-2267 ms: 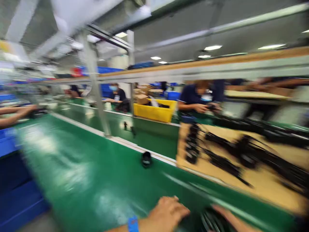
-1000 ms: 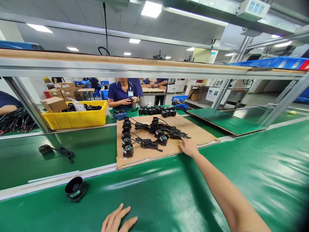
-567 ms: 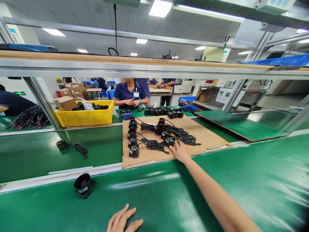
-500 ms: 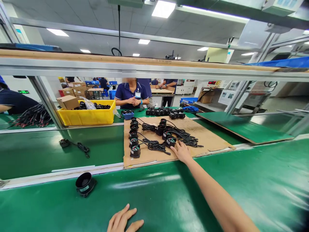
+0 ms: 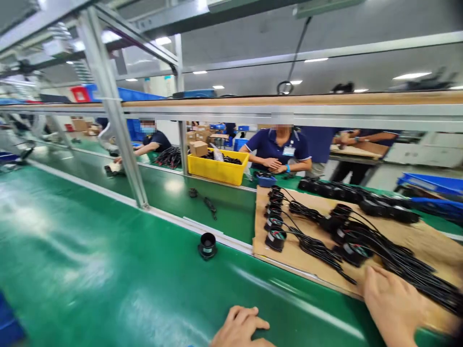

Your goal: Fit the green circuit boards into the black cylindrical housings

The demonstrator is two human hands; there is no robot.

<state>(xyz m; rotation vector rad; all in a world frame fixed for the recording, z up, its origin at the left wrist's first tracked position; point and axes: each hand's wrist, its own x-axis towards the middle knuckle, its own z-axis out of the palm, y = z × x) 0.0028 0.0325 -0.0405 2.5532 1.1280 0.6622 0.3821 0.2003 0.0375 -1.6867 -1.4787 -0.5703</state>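
My right hand (image 5: 394, 301) rests at the front edge of the cardboard sheet (image 5: 307, 265), beside a round black part (image 5: 356, 251) with a cable; whether the fingertips touch it is unclear. My left hand (image 5: 240, 327) lies on the green bench with its fingers spread and nothing in it. A black cup-shaped part (image 5: 207, 246) stands on the bench ahead of my left hand. More round black parts (image 5: 276, 238) line the left side of the cardboard, their bundled cables (image 5: 318, 248) running to the right.
Behind the cardboard are a yellow bin (image 5: 217, 168), a small blue tray (image 5: 266, 180) and a seated person (image 5: 278, 149). A metal post (image 5: 119, 111) rises at left. One cabled part (image 5: 193, 193) lies on the belt.
The view has swung left, so the bench things sit further right or appear smaller. My right hand stays by the near cabled part, its fingers now less stretched out.
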